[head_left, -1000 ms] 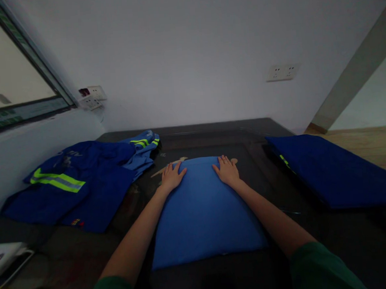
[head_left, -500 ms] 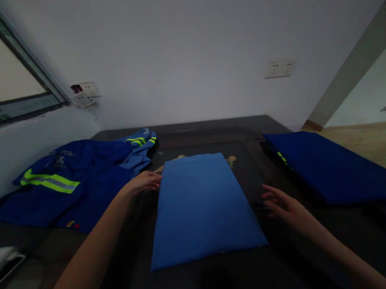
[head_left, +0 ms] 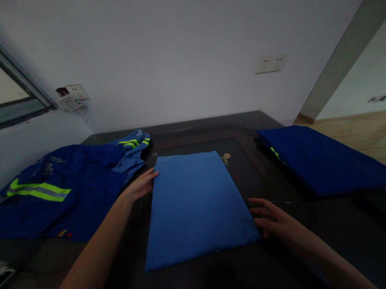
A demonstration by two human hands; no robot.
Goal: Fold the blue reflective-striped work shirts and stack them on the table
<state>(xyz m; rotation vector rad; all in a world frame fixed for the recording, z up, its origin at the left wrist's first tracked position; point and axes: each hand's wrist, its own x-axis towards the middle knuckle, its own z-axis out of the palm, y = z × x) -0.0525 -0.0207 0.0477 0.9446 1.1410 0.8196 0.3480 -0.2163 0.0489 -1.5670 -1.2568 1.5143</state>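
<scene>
The folded light-blue cloth (head_left: pixel 196 201) could lose its shape if its layers slip, since the hands meet it unevenly: the left hand (head_left: pixel 141 185) at the far part of its left side, the right hand (head_left: pixel 271 218) beside the near part of its right side. A pull from one side alone could skew it, and the smooth-looking dark table (head_left: pixel 247 174) may let it slide. The left fingers lie close together at the edge; whether they pinch it, I cannot tell. The right fingers are parted and loosely bent. The cloth lies flat in the middle of the table, between dark-blue clothes (head_left: pixel 93 168) on the left and a dark-blue folded garment (head_left: pixel 325 162) on the right. It looks smooth, with a seam along its far end and a slanting near edge.
</scene>
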